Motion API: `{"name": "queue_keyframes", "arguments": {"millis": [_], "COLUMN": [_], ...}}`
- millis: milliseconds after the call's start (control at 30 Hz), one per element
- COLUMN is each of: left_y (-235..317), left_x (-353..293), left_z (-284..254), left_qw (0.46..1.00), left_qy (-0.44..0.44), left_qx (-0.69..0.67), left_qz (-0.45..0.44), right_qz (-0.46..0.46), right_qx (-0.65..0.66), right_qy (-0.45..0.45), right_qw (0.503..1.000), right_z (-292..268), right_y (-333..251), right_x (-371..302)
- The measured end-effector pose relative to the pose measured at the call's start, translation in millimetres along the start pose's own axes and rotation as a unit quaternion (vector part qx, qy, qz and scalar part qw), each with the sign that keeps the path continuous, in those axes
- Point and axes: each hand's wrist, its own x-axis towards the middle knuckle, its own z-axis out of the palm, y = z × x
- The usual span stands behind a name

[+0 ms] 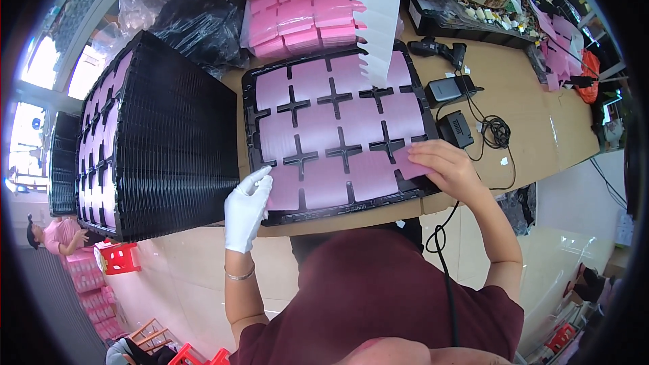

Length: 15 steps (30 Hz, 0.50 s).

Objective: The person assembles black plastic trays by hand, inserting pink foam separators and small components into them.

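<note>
A black plastic tray [351,211] lies on the bench right in front of me, its rows of compartments lined with pink sheets [341,134]. Along the nearest row stretches a pink strip [324,182], between my two hands. My left hand [246,209], in a white glove, is closed at the strip's left end, over the tray's left front corner. At the other end, my bare right hand [447,165] pinches the strip's right corner above the tray's right front edge. Black cross-shaped dividers [343,150] show between the compartments.
On the left rises a tall stack of black trays [179,149]. Behind my tray are bundled pink sheets [304,7] and a hanging white scalloped sheet [378,20]. A black adapter [454,128] and coiled cable [495,132] lie at right. A person [62,235] is far left.
</note>
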Motion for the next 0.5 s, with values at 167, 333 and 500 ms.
{"name": "queue_keyframes", "arguments": {"millis": [167, 333, 500], "left_y": [2.2, 13.8, 11.2], "left_x": [1.6, -2.9, -6.3], "left_z": [-2.7, 1.4, -0.5], "left_qw": [0.999, 0.999, 0.996], "left_qy": [-0.009, -0.001, -0.003], "left_qx": [0.040, 0.047, 0.091], "left_qz": [-0.006, -0.018, -0.006], "right_qz": [-0.013, -0.005, -0.011], "right_qx": [0.003, 0.006, -0.024], "right_qy": [0.003, 0.002, -0.031], "right_qw": [1.000, 1.000, 0.999], "right_z": [1.0, -2.0, -5.7], "right_y": [5.6, 6.6, 8.1], "right_x": [6.1, 6.2, 2.6]}}
